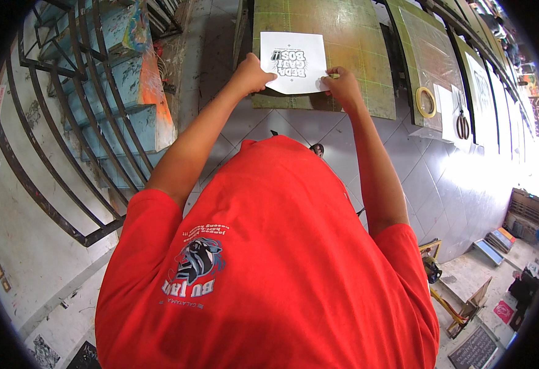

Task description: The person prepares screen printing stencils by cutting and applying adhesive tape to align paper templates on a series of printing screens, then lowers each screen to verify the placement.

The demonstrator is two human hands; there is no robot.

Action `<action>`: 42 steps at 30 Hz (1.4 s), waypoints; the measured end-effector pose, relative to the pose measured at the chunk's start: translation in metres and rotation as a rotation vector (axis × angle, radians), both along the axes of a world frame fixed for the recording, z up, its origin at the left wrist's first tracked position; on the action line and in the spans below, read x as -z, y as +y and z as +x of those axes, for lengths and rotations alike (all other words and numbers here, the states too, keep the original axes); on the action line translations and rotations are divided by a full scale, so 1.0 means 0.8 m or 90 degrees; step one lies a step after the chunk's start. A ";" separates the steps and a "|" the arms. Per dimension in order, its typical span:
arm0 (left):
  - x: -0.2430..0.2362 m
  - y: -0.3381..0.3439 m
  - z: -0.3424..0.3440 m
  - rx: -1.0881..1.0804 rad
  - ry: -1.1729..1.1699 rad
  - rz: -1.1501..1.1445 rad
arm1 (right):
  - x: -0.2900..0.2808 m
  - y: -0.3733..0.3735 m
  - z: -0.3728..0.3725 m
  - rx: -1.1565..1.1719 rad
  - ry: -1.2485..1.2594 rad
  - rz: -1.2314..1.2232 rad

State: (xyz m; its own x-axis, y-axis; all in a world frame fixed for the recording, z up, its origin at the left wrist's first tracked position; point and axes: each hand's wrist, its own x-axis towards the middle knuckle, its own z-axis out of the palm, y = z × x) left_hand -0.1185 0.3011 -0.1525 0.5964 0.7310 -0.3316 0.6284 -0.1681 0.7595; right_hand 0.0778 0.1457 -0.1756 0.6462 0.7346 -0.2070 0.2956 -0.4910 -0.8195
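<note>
A white sheet of paper point(292, 52) with black printed lettering and a small graphic lies over or just above an olive-green board point(368, 86) marked with a yellowish grid. My left hand point(255, 75) is closed on the sheet's lower left corner, thumb on top. My right hand point(341, 85) pinches its lower right edge. Both forearms reach up from the red shirt. Whether the sheet touches the board, I cannot tell.
At right, another board point(412, 38) holds clear film, a tape roll point(425, 102), scissors point(462, 120) and paper; more boards extend beyond. Black metal railings point(86, 238) stand beside blue steps point(100, 123) at left. A tiled floor point(429, 184) runs below, with assorted items at lower right.
</note>
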 end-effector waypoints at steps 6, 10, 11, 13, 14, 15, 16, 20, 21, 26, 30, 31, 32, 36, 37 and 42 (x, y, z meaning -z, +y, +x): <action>0.007 -0.006 -0.003 -0.006 0.000 0.007 | -0.001 -0.002 -0.004 -0.004 -0.010 0.001; 0.005 0.006 -0.002 0.019 -0.021 -0.106 | 0.005 -0.002 0.002 0.015 0.053 0.029; 0.006 0.014 -0.001 0.035 -0.029 -0.153 | 0.004 0.000 0.003 0.022 0.085 0.043; 0.010 0.021 0.002 0.003 -0.013 -0.182 | -0.001 0.005 0.012 -0.005 0.106 -0.001; 0.008 0.025 0.003 0.002 0.000 -0.202 | -0.005 0.008 0.016 -0.017 0.117 -0.023; 0.005 0.027 0.004 0.000 0.012 -0.221 | -0.008 0.010 0.017 -0.017 0.115 -0.035; 0.006 0.028 0.004 0.004 -0.008 -0.237 | -0.011 0.012 0.017 -0.016 0.113 -0.046; 0.004 0.032 0.008 0.009 0.022 -0.244 | -0.014 0.017 0.022 -0.018 0.118 -0.052; 0.002 0.030 0.009 0.008 0.022 -0.239 | -0.014 0.016 0.022 -0.020 0.129 -0.042; 0.006 0.029 0.007 0.028 0.010 -0.208 | -0.015 0.019 0.020 -0.022 0.133 -0.045; 0.014 0.021 0.010 0.040 0.022 -0.125 | 0.001 0.014 0.022 -0.023 0.069 -0.016; 0.016 0.017 0.013 0.042 0.023 -0.096 | 0.011 0.012 0.025 -0.030 0.053 0.002; 0.021 0.017 0.010 0.040 0.020 -0.067 | 0.009 0.013 0.019 -0.044 0.038 0.019; 0.033 0.009 0.004 0.025 0.008 0.051 | 0.003 0.006 0.002 -0.033 -0.075 -0.033; 0.032 0.006 0.003 0.019 0.005 0.081 | 0.006 0.004 -0.003 -0.033 -0.123 -0.039; 0.024 0.000 0.003 0.028 0.007 0.070 | 0.019 -0.004 -0.008 -0.013 -0.155 -0.035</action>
State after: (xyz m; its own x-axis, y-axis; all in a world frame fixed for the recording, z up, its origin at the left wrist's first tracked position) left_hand -0.1163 0.3007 -0.1720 0.6252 0.7367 -0.2576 0.6271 -0.2776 0.7278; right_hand 0.0712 0.1428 -0.1906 0.6667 0.7403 -0.0864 0.4921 -0.5242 -0.6950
